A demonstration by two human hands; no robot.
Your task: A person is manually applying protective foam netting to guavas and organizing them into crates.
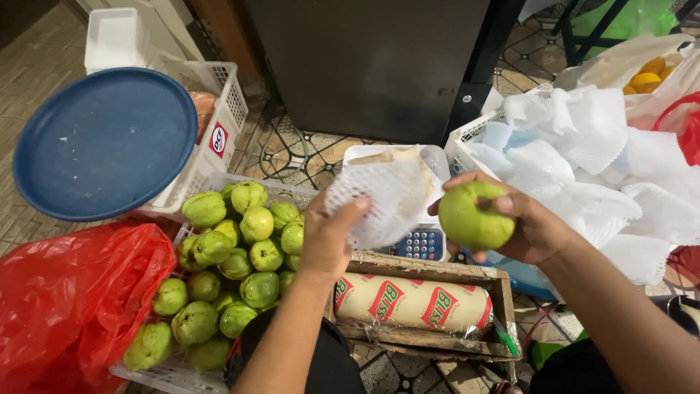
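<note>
Guava (475, 217): held in the right hand (536, 228), fingers curled round it (thumb on top), above the wooden box (430, 271).
Net (379, 201): white foam, pinched in the left hand (328, 237), just left of the guava, not touching it.
Basket (168, 373): more guavas, lower left.

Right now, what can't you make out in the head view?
- Scale: its top is hidden behind the foam net in the left hand.
- Guava: its far side is covered by the right hand.
- Crate of guavas: its bottom is cut by the lower edge.
- Orange fruit: too small to identify.
</note>
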